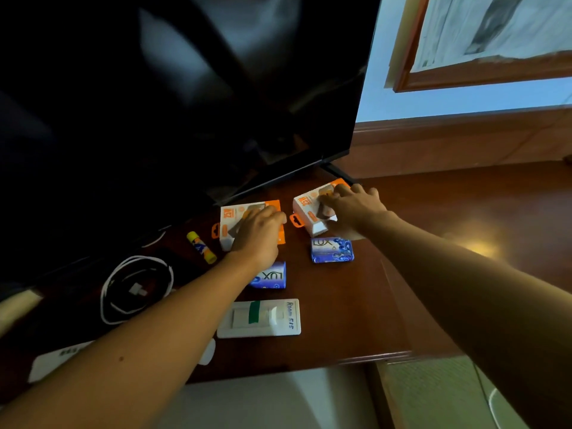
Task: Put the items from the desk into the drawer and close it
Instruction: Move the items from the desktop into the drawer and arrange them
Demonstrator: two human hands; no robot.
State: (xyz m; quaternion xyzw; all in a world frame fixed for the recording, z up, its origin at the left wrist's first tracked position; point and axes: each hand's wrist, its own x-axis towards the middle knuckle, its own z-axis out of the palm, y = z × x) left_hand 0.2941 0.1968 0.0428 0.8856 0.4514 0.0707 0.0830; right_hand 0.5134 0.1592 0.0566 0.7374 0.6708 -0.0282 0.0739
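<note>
Reaching out with both arms near full stretch toward the television (173, 97): left hand (258, 232) lies on the orange-and-white carton (230, 216) just below the screen's lower edge, fingers curled over its top; right hand (353, 209) wraps the twin carton (306, 209) at the screen's corner, tilting it up. Cartons look light, stiff, crushable, so best pinched across the short sides. Whether the left grip has actually closed, cannot tell.

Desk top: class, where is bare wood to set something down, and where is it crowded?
Bare wood lies on the desk right of the right hand and the right soap bar. It is crowded from the coiled cable and glue stick to the orange boxes.
</note>
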